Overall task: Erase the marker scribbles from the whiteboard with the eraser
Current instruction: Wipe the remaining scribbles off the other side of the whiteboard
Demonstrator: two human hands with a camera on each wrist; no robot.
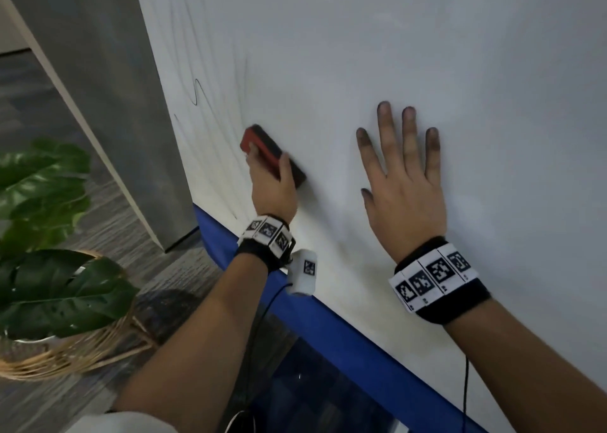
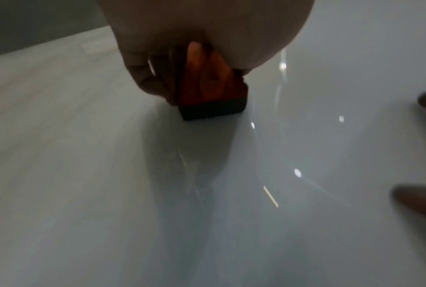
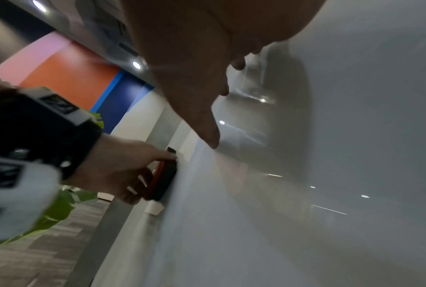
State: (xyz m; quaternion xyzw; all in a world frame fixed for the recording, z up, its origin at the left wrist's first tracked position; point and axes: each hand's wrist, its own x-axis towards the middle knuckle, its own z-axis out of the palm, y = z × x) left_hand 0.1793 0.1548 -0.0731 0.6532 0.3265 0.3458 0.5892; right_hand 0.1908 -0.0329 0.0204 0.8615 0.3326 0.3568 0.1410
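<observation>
A: Left hand [image 1: 274, 187] — status?
B: Fingers curled around the red plastic eraser with the dark felt pad [image 1: 272, 152]; felt face pressed flat against the glossy white whiteboard [image 1: 394, 54], lower left area of the board.
A: Right hand [image 1: 402, 183]?
B: Fingers straight and spread, palm flat on the board, well right of the eraser, holding nothing. Fingertips [image 1: 383, 107] smudged dark.
A: Marks?
B: Thin black marker scribbles [image 1: 197, 91] remain up and left of the eraser; faint grey streaks around it.
A: Surroundings?
B: Green leafy plant in a woven wicker basket [image 1: 49, 268], on the floor at left.
</observation>
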